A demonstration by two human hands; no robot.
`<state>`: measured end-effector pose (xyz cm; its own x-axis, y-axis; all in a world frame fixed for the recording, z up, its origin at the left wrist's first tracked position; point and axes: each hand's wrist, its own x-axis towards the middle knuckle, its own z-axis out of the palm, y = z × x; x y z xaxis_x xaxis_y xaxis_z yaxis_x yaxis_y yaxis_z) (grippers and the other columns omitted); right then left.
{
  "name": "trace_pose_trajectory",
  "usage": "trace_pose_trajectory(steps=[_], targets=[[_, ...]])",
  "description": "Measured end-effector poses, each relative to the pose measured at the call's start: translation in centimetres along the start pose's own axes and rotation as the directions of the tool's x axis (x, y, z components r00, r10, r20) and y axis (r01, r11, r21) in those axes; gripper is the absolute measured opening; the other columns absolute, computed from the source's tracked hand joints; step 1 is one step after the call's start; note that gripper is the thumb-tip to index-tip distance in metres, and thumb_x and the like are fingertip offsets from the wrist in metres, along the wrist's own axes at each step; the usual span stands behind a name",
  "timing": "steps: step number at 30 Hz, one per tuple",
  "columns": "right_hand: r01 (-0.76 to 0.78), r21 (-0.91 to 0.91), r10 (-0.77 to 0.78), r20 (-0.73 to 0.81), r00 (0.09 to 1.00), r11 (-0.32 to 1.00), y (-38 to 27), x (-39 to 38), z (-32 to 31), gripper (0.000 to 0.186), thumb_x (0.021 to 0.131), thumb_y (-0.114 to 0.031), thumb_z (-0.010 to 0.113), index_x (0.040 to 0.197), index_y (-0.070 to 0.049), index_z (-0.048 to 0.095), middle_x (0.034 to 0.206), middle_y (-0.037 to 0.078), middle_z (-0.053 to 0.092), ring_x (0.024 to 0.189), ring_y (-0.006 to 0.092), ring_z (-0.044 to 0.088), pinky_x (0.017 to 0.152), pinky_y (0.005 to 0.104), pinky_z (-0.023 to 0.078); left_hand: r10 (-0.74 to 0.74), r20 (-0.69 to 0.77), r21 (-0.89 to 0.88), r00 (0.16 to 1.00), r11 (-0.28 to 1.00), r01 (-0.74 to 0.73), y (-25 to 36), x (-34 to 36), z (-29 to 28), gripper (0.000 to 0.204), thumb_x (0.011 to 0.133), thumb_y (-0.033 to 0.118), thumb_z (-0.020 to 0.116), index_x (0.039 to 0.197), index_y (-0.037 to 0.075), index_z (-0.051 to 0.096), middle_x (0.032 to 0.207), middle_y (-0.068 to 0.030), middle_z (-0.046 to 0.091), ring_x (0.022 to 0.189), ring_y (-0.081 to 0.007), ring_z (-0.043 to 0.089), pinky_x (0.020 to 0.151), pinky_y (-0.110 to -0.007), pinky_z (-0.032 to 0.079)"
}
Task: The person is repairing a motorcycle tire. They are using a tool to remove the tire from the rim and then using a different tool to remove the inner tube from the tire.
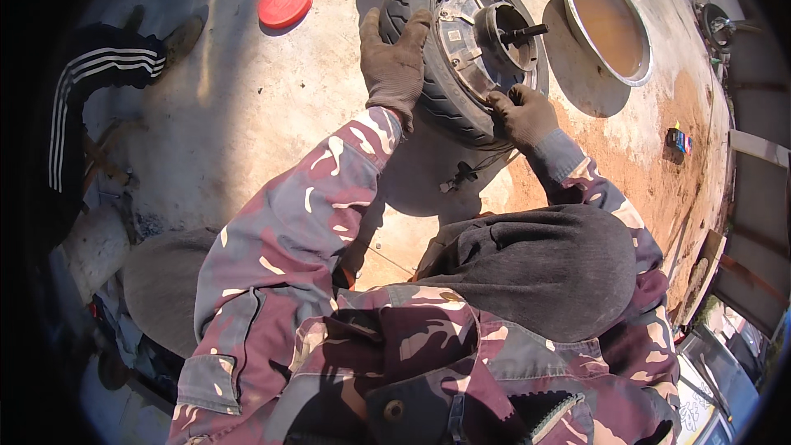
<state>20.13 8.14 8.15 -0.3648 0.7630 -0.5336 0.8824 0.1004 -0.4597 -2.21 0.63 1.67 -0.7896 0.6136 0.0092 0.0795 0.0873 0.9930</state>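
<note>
A motor-hub wheel (461, 53) with a black treaded tyre stands tilted in front of me, its axle (524, 34) pointing right. My left hand (394, 66), in a brown glove, grips the tyre's left side with thumb and fingers spread across the tread. On the lower right, my gloved right hand (525, 118) is closed in a pinch at the rim's edge. What its fingertips hold is hidden. A dark cable with connectors (463, 175) hangs out beneath the wheel onto the ground.
A metal basin (608, 25) of brown water stands right of the wheel, a red round lid (285, 3) to its left. A small blue box (678, 141) lies on sandy ground at right. Another person's striped trouser leg (107, 62) and shoe are at far left.
</note>
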Motion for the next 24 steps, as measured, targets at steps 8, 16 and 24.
trace_pose_trajectory(steps=[8, 16, 24], targets=[[0.021, -0.14, -0.02, 0.005, 1.0, 0.99, -0.1, -0.7, -0.7, 0.056, 0.097, -0.057, 0.066, 0.098, -0.002, 0.07, 0.089, 0.024, 0.072, 0.087, 0.0404, 0.07, 0.079, 0.0468, 0.054, -0.18, 0.022, 0.015, 0.983, 0.984, 0.179, 1.1, -0.7, -0.1, 0.101, 0.087, 0.05, 0.081, 0.151, -0.015, 0.038, 0.154, -0.0309, 0.044, 0.145, -0.0395, 0.043, 0.123, -0.041, 0.033], [-0.034, -0.086, 0.041, 0.079, 0.996, 0.996, -1.5, -1.5, -1.7, 0.05, 0.099, -0.052, 0.063, 0.1, -0.003, 0.07, 0.094, 0.026, 0.073, 0.097, 0.044, 0.071, 0.086, 0.0493, 0.054, -0.446, 0.454, 0.189, 0.771, 0.894, 0.406, 3.8, 10.3, 0.1, 0.04, 0.104, 0.03, 0.064, 0.14, 0.013, 0.065, 0.152, -0.0225, 0.05, 0.141, -0.031, 0.05, 0.116, -0.034, 0.042], [-0.004, -0.154, 0.011, 0.045, 0.999, 0.988, -1.5, -1.8, -2.3, 0.039, 0.101, -0.045, 0.064, 0.106, -0.006, 0.071, 0.107, 0.02, 0.073, 0.102, 0.0401, 0.07, 0.09, 0.0482, 0.054, -0.321, 0.574, 0.129, 0.753, 0.944, 0.305, 4.4, 13.7, -0.3, 0.05, 0.1, 0.036, 0.071, 0.133, -0.002, 0.066, 0.128, -0.0097, 0.069, 0.118, -0.0163, 0.064, 0.104, -0.029, 0.049]])
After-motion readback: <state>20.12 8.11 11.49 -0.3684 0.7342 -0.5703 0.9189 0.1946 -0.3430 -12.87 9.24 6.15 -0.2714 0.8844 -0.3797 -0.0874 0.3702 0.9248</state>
